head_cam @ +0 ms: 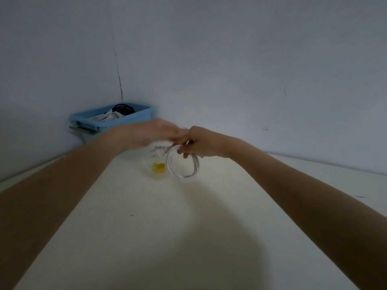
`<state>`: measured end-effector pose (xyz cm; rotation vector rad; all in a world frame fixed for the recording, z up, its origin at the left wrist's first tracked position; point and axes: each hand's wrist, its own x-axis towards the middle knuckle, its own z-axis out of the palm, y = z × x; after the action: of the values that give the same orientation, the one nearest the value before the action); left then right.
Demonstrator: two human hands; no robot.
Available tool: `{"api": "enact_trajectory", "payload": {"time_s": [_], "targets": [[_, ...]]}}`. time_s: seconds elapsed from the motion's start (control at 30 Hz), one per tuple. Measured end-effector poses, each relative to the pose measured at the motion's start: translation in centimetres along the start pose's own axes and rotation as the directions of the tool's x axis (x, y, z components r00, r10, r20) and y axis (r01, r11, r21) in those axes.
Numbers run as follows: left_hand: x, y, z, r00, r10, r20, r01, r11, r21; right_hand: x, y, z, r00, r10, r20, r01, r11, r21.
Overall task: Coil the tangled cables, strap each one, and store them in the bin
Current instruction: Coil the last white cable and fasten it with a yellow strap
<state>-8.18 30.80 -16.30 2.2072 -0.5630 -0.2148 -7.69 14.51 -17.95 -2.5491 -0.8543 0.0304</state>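
My right hand (199,142) grips a coiled white cable (184,166) at the top of its loop, and the coil hangs above the white table. My left hand (155,131) is blurred by motion just left of the right hand, close to the top of the coil; how its fingers lie is unclear. A loose white cable end (158,150) shows under the left hand. The blue bin (138,118) stands at the back left against the wall, with a black coil (123,108) and a white coil (106,117) inside.
A small yellow object (158,167) sits in what looks like a clear container on the table (146,227), just left of the hanging coil. Grey walls meet in a corner behind the bin. A grey object (82,130) lies under the bin's front left.
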Motion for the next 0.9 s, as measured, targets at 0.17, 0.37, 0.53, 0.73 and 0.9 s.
{"api": "enact_trajectory", "payload": {"time_s": [0.17,0.37,0.53,0.73,0.9], "targets": [[0.8,-3.7,0.1,0.974,-0.154,0.167,0.165,0.985,-0.056,1.2,1.1,1.5,0.992,0.035,-0.118,0.018,0.907,0.421],[0.3,-7.3,-2.4,0.954,-0.298,-0.015,0.287,0.929,-0.234,4.6,3.0,5.4,0.981,0.189,-0.033,-0.078,0.549,0.832],[0.3,-8.9,-3.9,0.926,-0.349,-0.141,0.288,0.898,-0.332,6.6,4.5,9.8,0.992,0.062,0.114,-0.059,0.998,-0.029],[2.5,-7.2,-1.7,0.908,-0.326,-0.263,0.255,0.928,-0.271,5.4,5.5,7.9,0.995,0.068,0.078,-0.072,0.996,0.043],[4.4,-5.2,1.1,0.956,-0.233,-0.177,0.206,0.966,-0.155,0.3,6.3,2.1,0.985,0.075,0.153,-0.162,0.681,0.714]]}}
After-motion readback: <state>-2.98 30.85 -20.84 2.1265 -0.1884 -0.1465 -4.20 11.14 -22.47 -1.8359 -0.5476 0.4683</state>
